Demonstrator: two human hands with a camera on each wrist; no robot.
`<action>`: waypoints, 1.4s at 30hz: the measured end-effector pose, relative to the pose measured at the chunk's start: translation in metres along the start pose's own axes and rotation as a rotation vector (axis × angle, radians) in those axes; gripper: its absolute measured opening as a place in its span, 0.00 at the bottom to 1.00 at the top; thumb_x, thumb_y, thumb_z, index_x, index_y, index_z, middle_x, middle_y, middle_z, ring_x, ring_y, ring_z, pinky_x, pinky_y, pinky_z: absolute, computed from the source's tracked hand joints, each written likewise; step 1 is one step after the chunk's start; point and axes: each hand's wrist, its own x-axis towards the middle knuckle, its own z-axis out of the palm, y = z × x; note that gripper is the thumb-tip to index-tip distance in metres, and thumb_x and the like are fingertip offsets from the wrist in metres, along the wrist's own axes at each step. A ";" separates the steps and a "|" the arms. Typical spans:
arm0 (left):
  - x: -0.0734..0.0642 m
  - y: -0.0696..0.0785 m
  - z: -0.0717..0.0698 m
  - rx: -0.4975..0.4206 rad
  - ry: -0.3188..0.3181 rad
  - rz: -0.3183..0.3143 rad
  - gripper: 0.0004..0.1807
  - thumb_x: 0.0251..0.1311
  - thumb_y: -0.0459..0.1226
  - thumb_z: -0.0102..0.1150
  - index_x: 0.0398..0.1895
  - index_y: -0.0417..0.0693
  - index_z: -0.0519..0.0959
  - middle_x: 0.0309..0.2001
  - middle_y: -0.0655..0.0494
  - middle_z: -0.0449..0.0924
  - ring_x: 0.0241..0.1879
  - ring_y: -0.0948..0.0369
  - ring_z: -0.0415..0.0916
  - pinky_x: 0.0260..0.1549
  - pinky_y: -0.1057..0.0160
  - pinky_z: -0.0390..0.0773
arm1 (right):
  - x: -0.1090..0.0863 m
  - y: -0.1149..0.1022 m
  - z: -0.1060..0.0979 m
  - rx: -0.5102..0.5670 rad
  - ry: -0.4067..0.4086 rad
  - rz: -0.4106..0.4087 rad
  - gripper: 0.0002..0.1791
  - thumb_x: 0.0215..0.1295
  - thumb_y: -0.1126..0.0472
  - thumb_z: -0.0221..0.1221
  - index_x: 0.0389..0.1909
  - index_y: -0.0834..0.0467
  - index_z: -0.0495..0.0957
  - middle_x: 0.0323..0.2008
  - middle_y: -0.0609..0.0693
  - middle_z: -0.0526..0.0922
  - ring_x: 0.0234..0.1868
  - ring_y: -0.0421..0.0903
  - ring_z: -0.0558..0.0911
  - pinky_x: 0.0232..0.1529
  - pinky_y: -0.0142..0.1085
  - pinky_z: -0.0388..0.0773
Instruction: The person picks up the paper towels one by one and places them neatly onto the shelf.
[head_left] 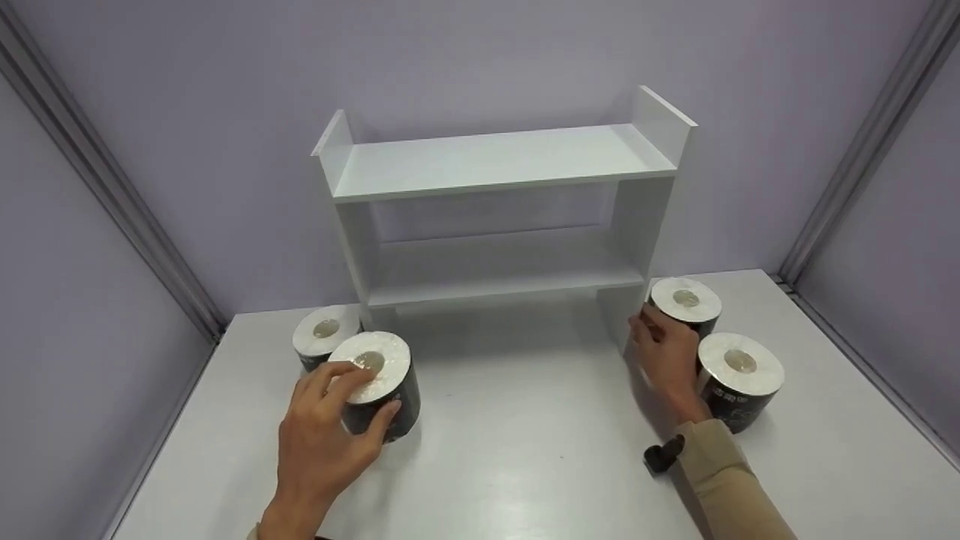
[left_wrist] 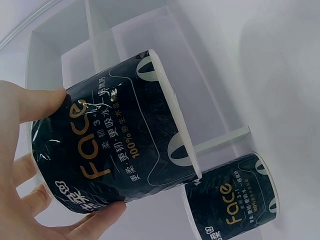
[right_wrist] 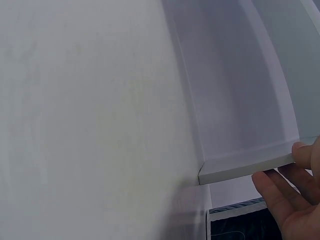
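A toilet paper roll (left_wrist: 115,130) in a dark printed wrapper is gripped by my left hand (head_left: 319,435), its fingers over the top and the thumb at the side. It is raised off the table, slightly tilted. Behind it a second roll (head_left: 325,334) stands beside the shelf's left side, also seen in the left wrist view. My right hand (head_left: 667,356) pinches the front edge of the right side panel (right_wrist: 245,170) of a white shelf (head_left: 495,159), low down. Close to that hand stand a back roll (head_left: 685,301) and a front roll (head_left: 739,405).
The white table (head_left: 510,450) carries the shelf, which has an upper board and a middle board (head_left: 510,262) with open space beneath. Pale walls (head_left: 480,60) enclose the back and sides. A black object (head_left: 662,455) is at the right wrist, by the beige sleeve (head_left: 724,472).
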 end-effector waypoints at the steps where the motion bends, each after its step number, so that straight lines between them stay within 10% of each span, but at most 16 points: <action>1: 0.000 0.000 0.000 0.001 0.003 0.005 0.25 0.44 0.42 0.89 0.46 0.50 0.88 0.48 0.52 0.84 0.52 0.47 0.82 0.43 0.42 0.89 | 0.000 0.000 0.000 0.010 -0.006 0.002 0.16 0.74 0.66 0.65 0.60 0.61 0.87 0.43 0.60 0.92 0.36 0.32 0.85 0.35 0.15 0.76; 16: 0.005 0.006 0.005 -0.003 0.015 0.026 0.24 0.45 0.43 0.88 0.46 0.50 0.89 0.48 0.51 0.84 0.55 0.47 0.82 0.44 0.42 0.89 | -0.002 -0.002 -0.001 0.037 -0.045 0.044 0.18 0.78 0.64 0.62 0.64 0.62 0.84 0.49 0.61 0.91 0.49 0.57 0.91 0.41 0.14 0.78; 29: 0.007 0.011 0.011 -0.010 0.028 0.054 0.24 0.46 0.43 0.88 0.47 0.50 0.89 0.50 0.52 0.84 0.56 0.48 0.82 0.46 0.42 0.88 | -0.004 -0.001 -0.001 0.024 -0.022 0.028 0.17 0.76 0.66 0.64 0.62 0.62 0.85 0.47 0.60 0.92 0.40 0.36 0.87 0.37 0.15 0.79; 42: 0.016 0.019 0.017 -0.026 0.044 0.066 0.24 0.48 0.46 0.87 0.47 0.50 0.89 0.50 0.51 0.84 0.56 0.49 0.82 0.44 0.44 0.89 | -0.003 -0.001 -0.002 0.012 -0.012 -0.010 0.18 0.76 0.66 0.64 0.63 0.62 0.85 0.45 0.61 0.92 0.42 0.52 0.91 0.35 0.14 0.77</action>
